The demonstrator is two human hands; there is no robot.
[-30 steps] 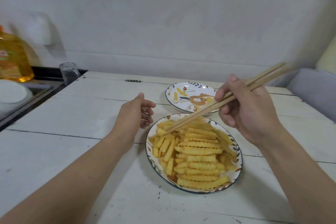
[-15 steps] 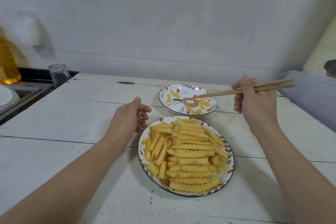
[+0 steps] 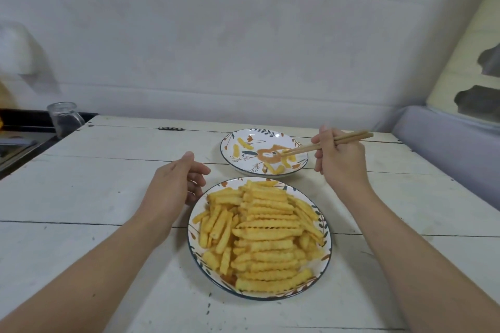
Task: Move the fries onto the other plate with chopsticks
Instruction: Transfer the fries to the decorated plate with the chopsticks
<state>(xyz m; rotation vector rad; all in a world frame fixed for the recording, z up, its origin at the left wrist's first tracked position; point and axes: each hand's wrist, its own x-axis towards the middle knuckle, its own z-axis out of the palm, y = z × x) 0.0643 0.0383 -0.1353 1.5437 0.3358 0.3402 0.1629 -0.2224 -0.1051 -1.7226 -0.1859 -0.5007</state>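
On the near plate (image 3: pixel 194 253), a round white dish with a dark rim line and painted leaves, lies a heap of fries (image 3: pixel 263 235): yellow, crinkle-cut sticks with ridged sides. Most lie with their long axis running left to right, stacked in rows; a smaller bunch at the heap's left side points away from the viewer, tilted slightly rightward. They are too many and too overlapped to count.

Just beyond the near plate sits the far plate (image 3: pixel 230 155), of the same painted pattern with an orange figure at its centre. About six loose fries (image 3: pixel 244 143) lie scattered on it, pointing different ways.

There are two chopsticks (image 3: pixel 328 144), plain pale wood, straight and slim, lying almost together. Their long axis runs from upper right down to the left, tips over the far plate's right half among the fries there. Whether the tips pinch a fry cannot be told. The right hand (image 3: pixel 339 158), beyond and right of the near plate, grips them with fingers curled round the shafts.

The left hand (image 3: pixel 176 184) rests just left of the near plate's far edge, fingers loosely curled, holding nothing.

Both plates stand on a white plank table (image 3: pixel 94 184), its paint scuffed. At its far left corner stands one clear glass (image 3: pixel 65 119).
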